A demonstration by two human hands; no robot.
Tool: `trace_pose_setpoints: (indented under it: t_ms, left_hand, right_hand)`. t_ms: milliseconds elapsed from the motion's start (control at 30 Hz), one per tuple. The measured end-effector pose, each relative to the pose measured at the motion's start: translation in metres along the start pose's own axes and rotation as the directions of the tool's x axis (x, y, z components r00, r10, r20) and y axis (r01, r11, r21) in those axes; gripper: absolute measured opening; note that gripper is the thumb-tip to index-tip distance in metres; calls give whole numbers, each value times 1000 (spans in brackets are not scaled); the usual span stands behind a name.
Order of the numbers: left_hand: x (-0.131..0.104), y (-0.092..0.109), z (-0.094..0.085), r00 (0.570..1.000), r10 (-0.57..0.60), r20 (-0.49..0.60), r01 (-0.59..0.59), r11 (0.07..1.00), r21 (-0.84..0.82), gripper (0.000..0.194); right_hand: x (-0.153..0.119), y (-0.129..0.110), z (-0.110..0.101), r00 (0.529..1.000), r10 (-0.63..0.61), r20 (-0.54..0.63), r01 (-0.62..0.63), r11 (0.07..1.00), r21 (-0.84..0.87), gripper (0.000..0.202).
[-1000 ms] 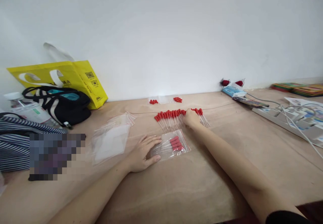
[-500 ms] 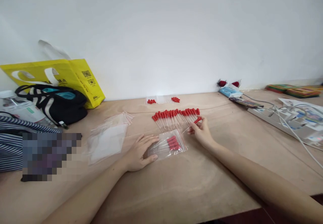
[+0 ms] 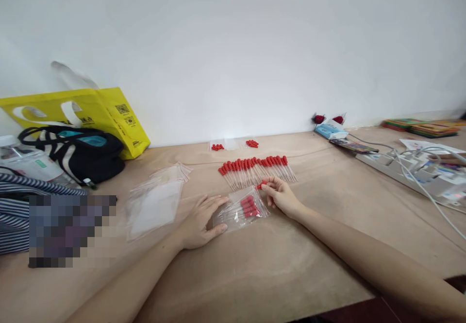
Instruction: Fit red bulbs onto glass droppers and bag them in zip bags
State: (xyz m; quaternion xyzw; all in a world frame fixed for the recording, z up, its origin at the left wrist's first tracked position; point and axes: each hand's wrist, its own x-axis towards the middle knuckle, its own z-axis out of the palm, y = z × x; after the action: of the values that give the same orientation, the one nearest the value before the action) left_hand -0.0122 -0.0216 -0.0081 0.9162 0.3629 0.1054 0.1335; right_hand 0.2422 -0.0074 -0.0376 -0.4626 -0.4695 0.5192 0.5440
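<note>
A clear zip bag [image 3: 233, 220] holds several red-topped droppers [image 3: 250, 206] and lies flat on the table. My left hand [image 3: 206, 221] rests at its left side, fingers spread, fingertips touching the plastic. By the bag's upper right corner, my right hand [image 3: 278, 194] pinches another dropper by its red bulb [image 3: 261, 185]; its thin stem is hard to make out over the bag. Behind the hands a row of red-topped droppers [image 3: 251, 163] lies side by side, stems towards me. Flat clear bags [image 3: 156, 209] are piled to the left.
Two filled bags [image 3: 233, 144] lie near the wall. On the left are a yellow bag [image 3: 120, 119], a black bag [image 3: 91, 153] and a plastic container [image 3: 40, 160]. A power strip [image 3: 393, 172] with cables, a tissue pack [image 3: 330, 130] and stacked boards [image 3: 433, 127] occupy the right.
My right hand has moved left with the dropper, from the right end of the row to the bag's upper right corner. My left hand has stayed on the bag.
</note>
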Motion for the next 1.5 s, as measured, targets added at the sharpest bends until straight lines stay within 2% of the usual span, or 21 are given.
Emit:
trace_pose_setpoints:
  t_ms: [133, 333, 500, 633, 800, 833, 900, 967, 1067, 1133, 1200, 1267, 1333, 1400, 1500]
  left_hand:
    - [-1, -1, 1, 1000, 5, -17, -5, 1000, -2, 53]
    - [0, 0, 1, 1000, -3, -17, 3, 1000, -9, 53]
    - [0, 0, 0, 1000, -3, -13, 3, 1000, -21, 52]
    - [0, 1, -1, 1000, -5, -8, 5, 1000, -23, 52]
    - [-1, 1, -1, 1000, -2, -17, 2, 1000, -18, 53]
    - [-1, 1, -1, 1000, 5, -18, -5, 1000, -17, 52]
    - [-1, 0, -1, 1000, 19, -11, -19, 1000, -17, 50]
    - [0, 0, -3, 1000, 29, 13, -28, 999, -20, 47]
    - [0, -3, -6, 998, 18, 53, -18, 1000, -8, 45]
    - [0, -6, -6, 1000, -28, 13, 27, 999, 47, 45]
    - [2, -9, -5, 988, -99, -122, 115, 984, 133, 43]
    - [4, -10, -3, 945, -145, -294, 204, 962, 181, 37]
    - [5, -6, -1, 903, -154, -401, 234, 959, 158, 30]
    - [5, 1, 2, 901, -147, -408, 212, 970, 118, 30]
    - [1, 12, 7, 945, -136, -298, 179, 976, 121, 45]
  right_hand:
    - [3, -1, -1, 991, 33, 127, -25, 997, -67, 35]
    - [7, -1, 0, 953, 81, 291, -39, 988, -149, 31]
    - [11, -1, 7, 958, 134, 254, -102, 985, -136, 31]
    - [16, 5, 13, 965, 119, 235, -90, 987, -132, 31]
    - [22, 8, 6, 998, 46, 50, -36, 981, -192, 33]
    - [22, 8, 4, 998, 27, 49, -16, 978, -207, 37]
    - [23, 5, 1, 989, 22, 144, 13, 972, -237, 39]
    - [23, 3, 0, 965, 30, 259, 45, 960, -276, 29]
    - [19, 1, 0, 951, 23, 308, 79, 946, -313, 16]
    - [14, 0, 2, 953, 37, 302, 53, 957, -286, 17]
    - [8, 0, 6, 946, 84, 312, -14, 976, -219, 18]
    - [2, 1, 11, 930, 136, 342, -93, 986, -140, 19]
    - [-3, 2, 16, 905, 169, 391, -153, 986, -71, 21]
    - [-7, 2, 21, 872, 162, 462, -171, 985, -22, 27]
    - [-10, 2, 22, 808, 126, 576, -152, 988, -4, 39]
